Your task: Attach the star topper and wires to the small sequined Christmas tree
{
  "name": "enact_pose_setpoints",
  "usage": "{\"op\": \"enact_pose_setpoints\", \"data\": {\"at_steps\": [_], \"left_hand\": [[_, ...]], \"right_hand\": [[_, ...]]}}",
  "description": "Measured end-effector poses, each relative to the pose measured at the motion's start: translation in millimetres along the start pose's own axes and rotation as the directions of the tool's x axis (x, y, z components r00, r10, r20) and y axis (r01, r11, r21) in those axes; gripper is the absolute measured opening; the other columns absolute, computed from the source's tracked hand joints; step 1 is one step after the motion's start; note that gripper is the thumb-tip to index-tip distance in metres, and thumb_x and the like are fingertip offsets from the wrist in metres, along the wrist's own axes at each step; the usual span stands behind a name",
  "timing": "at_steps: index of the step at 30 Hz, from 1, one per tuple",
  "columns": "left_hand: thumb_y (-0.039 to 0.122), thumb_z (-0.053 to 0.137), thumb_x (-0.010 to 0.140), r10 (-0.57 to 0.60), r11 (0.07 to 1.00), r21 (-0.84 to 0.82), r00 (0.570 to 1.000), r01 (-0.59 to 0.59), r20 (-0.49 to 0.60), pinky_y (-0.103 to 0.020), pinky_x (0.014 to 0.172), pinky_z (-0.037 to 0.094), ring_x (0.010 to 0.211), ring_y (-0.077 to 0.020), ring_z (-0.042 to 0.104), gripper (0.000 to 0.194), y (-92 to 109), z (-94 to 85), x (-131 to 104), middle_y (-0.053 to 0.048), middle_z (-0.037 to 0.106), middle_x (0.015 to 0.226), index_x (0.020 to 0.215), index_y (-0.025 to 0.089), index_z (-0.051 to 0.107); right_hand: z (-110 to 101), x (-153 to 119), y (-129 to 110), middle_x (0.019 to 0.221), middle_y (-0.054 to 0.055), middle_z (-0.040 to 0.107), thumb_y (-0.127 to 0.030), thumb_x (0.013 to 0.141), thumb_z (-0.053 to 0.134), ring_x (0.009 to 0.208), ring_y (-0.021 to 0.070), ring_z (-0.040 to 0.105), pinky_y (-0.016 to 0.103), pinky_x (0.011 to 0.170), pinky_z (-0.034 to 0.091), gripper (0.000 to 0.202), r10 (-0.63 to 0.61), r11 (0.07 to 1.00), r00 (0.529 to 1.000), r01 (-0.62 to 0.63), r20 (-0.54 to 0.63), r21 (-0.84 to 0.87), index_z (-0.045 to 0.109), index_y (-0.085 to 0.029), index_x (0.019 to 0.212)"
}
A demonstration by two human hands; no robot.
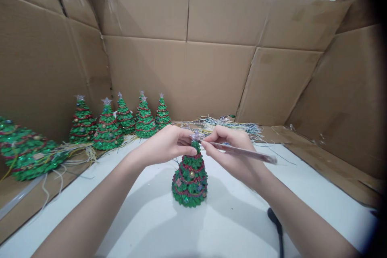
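Both hands meet at the upright tree's top: left hand pinches the tip, right hand grips a brush lying sideways.

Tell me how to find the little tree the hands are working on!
Look at the white table walled in by cardboard. One small green Christmas tree stands alone in the middle, between the left hand and right hand, which holds a thin brush. The other trees stand grouped at the far left.

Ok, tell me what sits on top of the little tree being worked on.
A pale star tops the tree, partly covered by the left hand and right hand, whose brush meets it.
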State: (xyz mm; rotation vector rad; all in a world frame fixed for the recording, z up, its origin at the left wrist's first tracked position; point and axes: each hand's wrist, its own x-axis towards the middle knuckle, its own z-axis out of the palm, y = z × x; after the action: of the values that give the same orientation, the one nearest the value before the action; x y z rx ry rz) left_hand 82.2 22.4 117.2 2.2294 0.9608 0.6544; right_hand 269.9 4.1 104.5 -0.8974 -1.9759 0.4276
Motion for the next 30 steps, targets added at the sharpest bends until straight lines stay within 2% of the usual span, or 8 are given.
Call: {"op": "enact_pose_setpoints", "data": {"at_steps": [4,11,16,19,22,26,30], "left_hand": [[0.026,0.058,0.076,0.004,1.000,0.030,1.000,-0.004,-0.013,-0.025,0.067,0.048,0.079,-0.0180,0.063,0.018,2,0.0,0,-0.004,0.069,0.078,0.087,0.014,0.065],[0.028,0.058,0.076,-0.004,0.998,0.056,1.000,0.006,-0.028,-0.025,0.065,0.047,0.077,-0.0181,0.062,0.018,5,0.0,-1,-0.003,0.068,0.076,0.086,0.014,0.065],[0.027,0.056,0.077,0.009,1.000,0.019,1.000,-0.009,0.000,-0.025,0.068,0.048,0.081,-0.0184,0.063,0.019,5,0.3,-1,-0.004,0.069,0.083,0.090,0.015,0.065],[0.027,0.056,0.077,-0.011,1.000,0.019,1.000,0.011,0.004,-0.025,0.069,0.048,0.083,-0.0188,0.064,0.020,4,0.0,-1,-0.004,0.069,0.085,0.092,0.016,0.065],[0.029,0.058,0.076,-0.033,0.999,0.027,0.999,0.033,0.001,-0.026,0.069,0.049,0.081,-0.0191,0.064,0.022,3,-0.5,0,-0.004,0.069,0.081,0.092,0.015,0.065],[0.029,0.059,0.076,-0.032,0.999,0.028,0.999,0.033,-0.014,-0.026,0.068,0.049,0.079,-0.0190,0.064,0.023,3,-0.4,1,-0.004,0.069,0.079,0.092,0.015,0.065],[0.029,0.059,0.076,-0.018,0.999,0.047,1.000,0.018,-0.013,-0.026,0.067,0.049,0.078,-0.0187,0.063,0.022,4,-0.3,1,-0.003,0.068,0.077,0.091,0.015,0.065]], "right_hand": [[-1,1,-4,0.060,-0.003,0.059,-0.018,0.074,0.054,0.054,0.0095,0.055,0.020,0.049,0.039,0.011,0.053,0.999,0.998,-0.053,0.016,0.000,0.052,-0.019,0.063],[-6,15,3,0.051,-0.002,0.060,-0.025,0.074,0.057,0.051,0.0140,0.063,0.023,0.051,0.045,0.016,0.230,0.924,0.957,-0.272,0.176,0.270,0.046,-0.019,0.064],[-2,18,7,0.050,0.001,0.063,-0.019,0.070,0.058,0.055,0.0155,0.064,0.025,0.057,0.048,0.011,0.289,0.868,0.922,-0.366,0.258,0.336,0.049,-0.018,0.065],[-12,16,5,0.054,0.001,0.065,-0.022,0.071,0.059,0.056,0.0149,0.064,0.026,0.059,0.049,0.012,0.271,0.880,0.951,-0.307,0.148,0.363,0.050,-0.018,0.066],[-25,11,0,0.056,-0.001,0.065,-0.024,0.072,0.061,0.055,0.0137,0.063,0.024,0.055,0.048,0.015,0.221,0.925,0.974,-0.227,0.053,0.304,0.049,-0.019,0.065],[-26,7,-2,0.060,-0.001,0.063,-0.023,0.073,0.060,0.055,0.0117,0.060,0.020,0.048,0.042,0.012,0.115,0.983,0.991,-0.123,0.060,0.140,0.053,-0.018,0.065],[-17,7,2,0.064,-0.001,0.063,-0.025,0.075,0.058,0.059,0.0119,0.059,0.021,0.050,0.042,0.011,0.061,0.996,0.996,-0.065,0.064,0.058,0.057,-0.018,0.067]]}}
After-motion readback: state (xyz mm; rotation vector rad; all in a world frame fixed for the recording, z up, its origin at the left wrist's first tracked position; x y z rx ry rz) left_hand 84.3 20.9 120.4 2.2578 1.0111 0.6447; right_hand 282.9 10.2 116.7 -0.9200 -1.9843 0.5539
